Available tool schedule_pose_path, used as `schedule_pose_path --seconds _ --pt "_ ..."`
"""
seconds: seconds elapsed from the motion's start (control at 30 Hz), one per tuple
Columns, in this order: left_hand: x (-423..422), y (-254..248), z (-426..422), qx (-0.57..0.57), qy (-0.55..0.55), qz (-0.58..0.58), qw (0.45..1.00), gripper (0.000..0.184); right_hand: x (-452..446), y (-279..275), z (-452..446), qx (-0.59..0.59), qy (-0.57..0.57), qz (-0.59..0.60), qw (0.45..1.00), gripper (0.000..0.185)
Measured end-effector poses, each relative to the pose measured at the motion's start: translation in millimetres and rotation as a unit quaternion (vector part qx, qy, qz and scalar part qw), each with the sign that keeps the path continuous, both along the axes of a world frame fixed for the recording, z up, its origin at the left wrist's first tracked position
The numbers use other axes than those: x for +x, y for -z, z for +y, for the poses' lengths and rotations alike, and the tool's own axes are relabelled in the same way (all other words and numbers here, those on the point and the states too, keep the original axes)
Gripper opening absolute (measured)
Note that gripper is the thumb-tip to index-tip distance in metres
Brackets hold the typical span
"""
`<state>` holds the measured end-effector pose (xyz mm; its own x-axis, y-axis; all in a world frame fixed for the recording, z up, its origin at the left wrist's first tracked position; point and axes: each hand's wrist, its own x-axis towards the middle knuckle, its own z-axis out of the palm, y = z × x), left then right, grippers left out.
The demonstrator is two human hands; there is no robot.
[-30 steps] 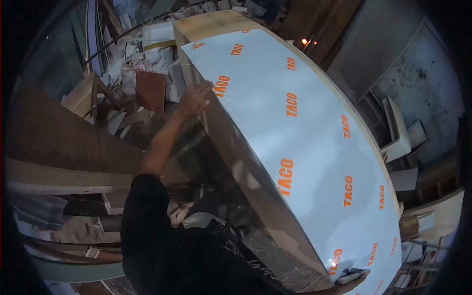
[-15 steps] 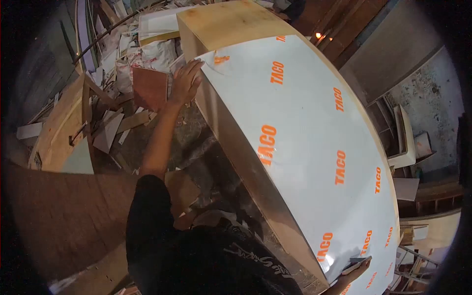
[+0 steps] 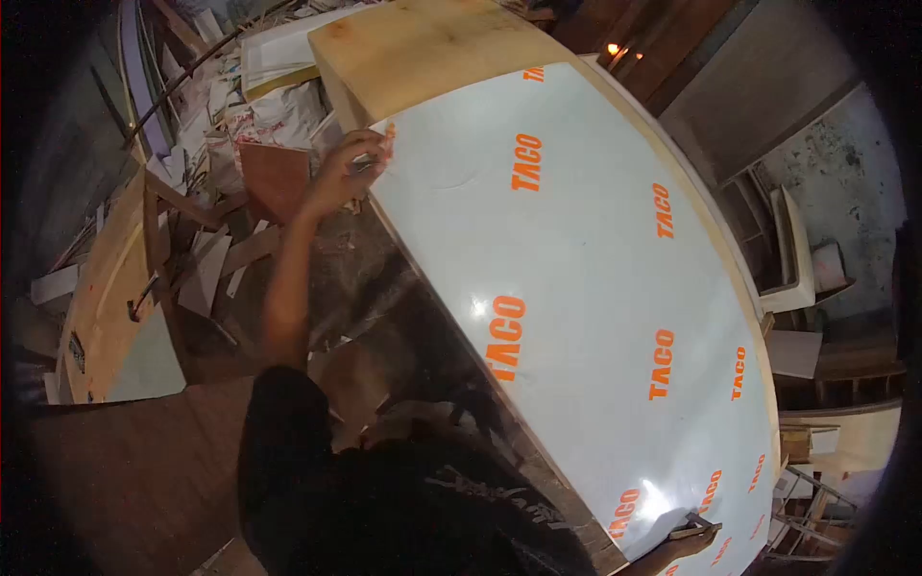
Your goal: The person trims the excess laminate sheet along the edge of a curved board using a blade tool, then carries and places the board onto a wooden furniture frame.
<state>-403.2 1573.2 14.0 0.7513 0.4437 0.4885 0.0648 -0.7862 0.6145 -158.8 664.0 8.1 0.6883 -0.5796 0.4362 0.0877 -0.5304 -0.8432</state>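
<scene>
A white sheet printed with orange TACO lettering lies over a long wooden panel, whose bare wood shows at the far end. My left hand pinches the sheet's far left corner between thumb and fingers. Near the bottom right, my right hand is closed round a small flat dark tool, which rests on the sheet. A bright reflection shows on the sheet beside the tool.
Wood scraps and sacks lie in a pile at the upper left, with a reddish-brown board among them. A curved wooden piece stands at the left. Large grey panels lean at the upper right.
My left hand has gone from resting flat along the sheet's edge to pinching its corner. The sheet now covers the panel's left side edge. My right hand and the tool have shifted slightly.
</scene>
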Motion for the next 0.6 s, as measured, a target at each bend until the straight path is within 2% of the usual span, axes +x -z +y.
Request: schedule_pose_path --seconds 0.1,0.13,0.17,0.23,0.4,0.5,0.57,0.6 --pt "9.7 -3.6 3.6 -0.071 -0.015 0.014 0.997 0.011 -0.5 4.3 -7.1 0.036 -0.049 0.013 0.998 0.056" --pt "9.9 -4.5 7.3 -0.034 -0.019 0.020 0.999 0.007 -0.7 4.5 -9.6 0.042 -0.059 0.015 0.997 0.056" --pt "9.4 -5.2 9.6 0.051 -0.077 0.039 0.995 0.006 -0.1 4.2 -8.6 0.047 -0.069 0.018 0.996 0.057" --pt "12.0 -7.3 20.5 0.224 -0.185 0.071 0.954 0.005 -1.5 1.4 -8.4 0.059 -0.082 0.025 0.995 0.059" --pt "14.3 -16.6 61.3 0.051 -0.122 -0.069 0.989 0.014 -13.4 -7.1 -1.9 0.092 -0.117 0.044 0.988 0.065" --pt "-3.2 4.7 109.0 0.045 -0.224 -0.080 0.970 0.015 -25.0 -3.3 -6.3 0.053 -0.150 0.069 0.985 0.066" --pt "-19.3 26.3 146.4 -0.017 -0.306 -0.141 0.942 0.015 -34.9 0.3 -20.5 -0.009 -0.174 0.098 0.980 0.064" --pt "-29.8 37.5 163.8 -0.047 -0.349 -0.173 0.920 0.017 -36.5 -6.7 3.9 0.097 -0.080 0.094 0.988 0.053"
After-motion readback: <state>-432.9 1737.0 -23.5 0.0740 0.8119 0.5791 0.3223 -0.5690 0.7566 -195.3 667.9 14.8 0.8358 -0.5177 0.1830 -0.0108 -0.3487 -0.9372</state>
